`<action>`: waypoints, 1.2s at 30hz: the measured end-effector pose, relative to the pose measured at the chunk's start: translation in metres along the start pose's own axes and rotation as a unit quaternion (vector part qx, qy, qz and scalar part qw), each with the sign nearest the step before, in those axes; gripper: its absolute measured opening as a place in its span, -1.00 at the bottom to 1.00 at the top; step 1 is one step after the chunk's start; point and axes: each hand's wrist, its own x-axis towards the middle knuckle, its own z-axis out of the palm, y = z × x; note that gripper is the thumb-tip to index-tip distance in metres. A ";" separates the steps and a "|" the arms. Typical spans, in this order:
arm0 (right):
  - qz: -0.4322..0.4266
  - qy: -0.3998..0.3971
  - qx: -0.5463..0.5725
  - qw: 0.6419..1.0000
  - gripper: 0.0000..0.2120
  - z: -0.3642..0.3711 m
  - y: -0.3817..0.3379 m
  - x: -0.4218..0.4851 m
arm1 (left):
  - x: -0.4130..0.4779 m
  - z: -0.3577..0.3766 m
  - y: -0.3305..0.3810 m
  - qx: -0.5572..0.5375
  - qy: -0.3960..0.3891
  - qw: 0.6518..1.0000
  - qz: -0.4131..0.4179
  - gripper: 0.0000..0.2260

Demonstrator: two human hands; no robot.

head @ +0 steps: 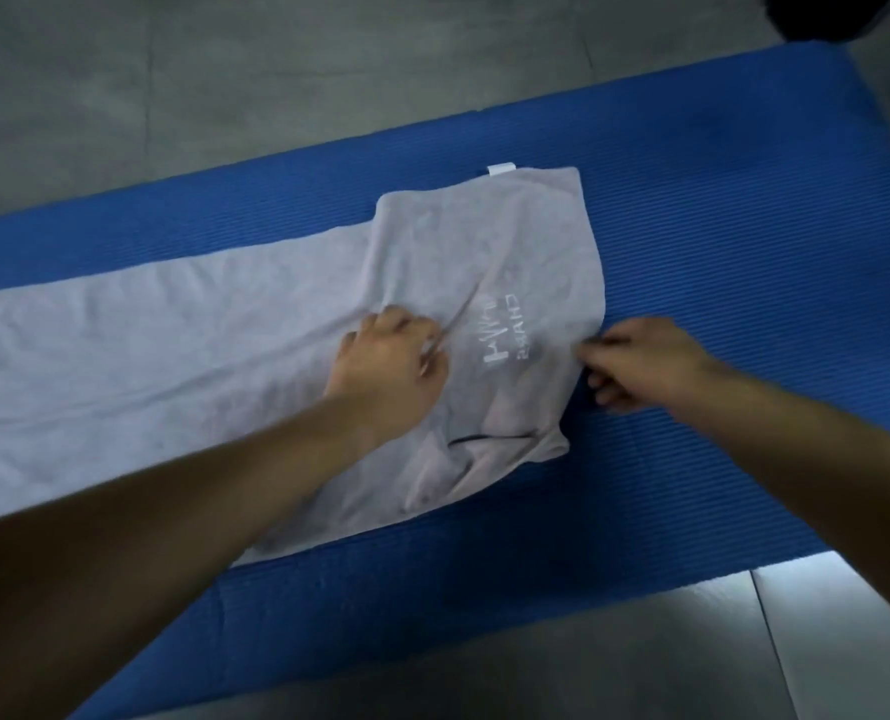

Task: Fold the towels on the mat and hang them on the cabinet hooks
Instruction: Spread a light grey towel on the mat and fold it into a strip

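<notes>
On the mat (744,200), the towel (172,356) is seen part-folded, one end doubled over and pinched by left hand (388,366) and right hand (640,363); hanging is judged not yet done.

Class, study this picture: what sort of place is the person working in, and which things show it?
Probably an indoor room, with the work done at floor level: a blue ribbed mat lies on a grey tiled floor, and a pale towel is spread on the mat.

Soft matt cloth towel (172,356), ribbed matt foam mat (744,226), smooth glossy tile floor (822,641)
</notes>
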 end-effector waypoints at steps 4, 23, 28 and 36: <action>0.006 -0.040 -0.049 0.998 -0.76 0.033 0.011 -0.025 | -0.018 0.011 -0.001 0.042 -0.111 0.993 0.022 -0.52; -0.029 -0.033 0.332 0.942 -0.75 0.001 0.073 -0.038 | -0.022 0.033 0.004 0.089 -0.148 0.985 -0.022 -0.31; -0.016 0.011 0.236 0.972 -0.76 -0.028 0.098 -0.039 | -0.021 0.035 0.006 0.123 -0.138 0.983 -0.015 -0.23; 0.067 -0.046 0.168 0.982 -0.70 -0.064 0.116 -0.057 | -0.024 0.034 0.013 0.119 -0.120 0.985 -0.033 -0.25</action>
